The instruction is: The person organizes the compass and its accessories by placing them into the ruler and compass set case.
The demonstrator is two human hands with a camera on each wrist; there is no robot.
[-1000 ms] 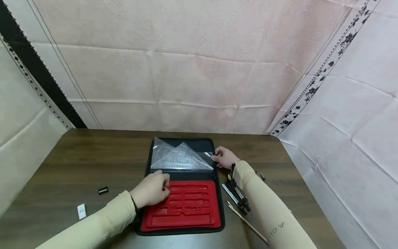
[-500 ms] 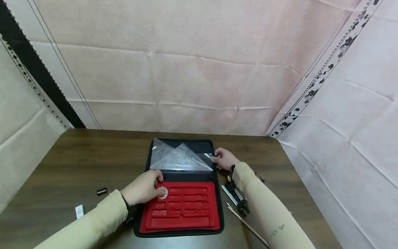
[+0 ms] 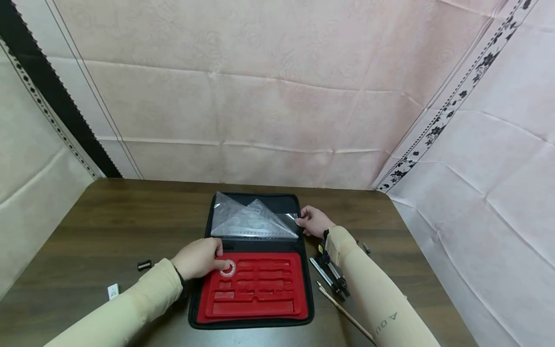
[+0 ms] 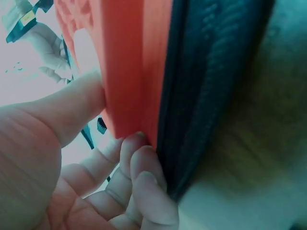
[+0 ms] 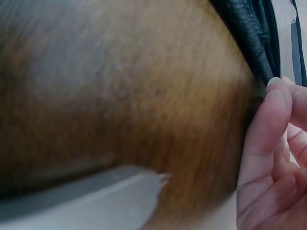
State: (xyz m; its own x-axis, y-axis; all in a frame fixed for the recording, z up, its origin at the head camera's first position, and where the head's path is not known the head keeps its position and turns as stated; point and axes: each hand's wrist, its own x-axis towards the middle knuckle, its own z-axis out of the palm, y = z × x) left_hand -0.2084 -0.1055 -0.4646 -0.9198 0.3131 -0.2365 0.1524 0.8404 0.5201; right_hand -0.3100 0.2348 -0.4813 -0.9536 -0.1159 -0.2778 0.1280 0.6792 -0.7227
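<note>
An open black zip case [image 3: 253, 260] lies flat on the dark wooden worktop [image 3: 130, 217], and everything else sits around it. Its near half holds a red moulded tray [image 3: 256, 289]; its far half carries a clear plastic pocket with transparent set squares [image 3: 251, 221] inside. The left hand [image 3: 199, 264] grips the tray's left edge near the far corner: the wrist view shows the thumb [image 4: 72, 100] pressed on top and the other fingers curled under the red edge, clamped on it. Just beside that thumb, a small round clear piece [image 3: 227, 269] sits in the tray's corner recess. The right hand [image 3: 314, 221] is at the case's right edge by the pocket, fingertips touching the black rim; whether they pinch it cannot be told. Right of the case lie a compass [image 3: 331, 277] and a pencil [image 3: 344, 311]. Well to its left lie a black sharpener [image 3: 144, 264] and a white eraser [image 3: 113, 291]
</note>
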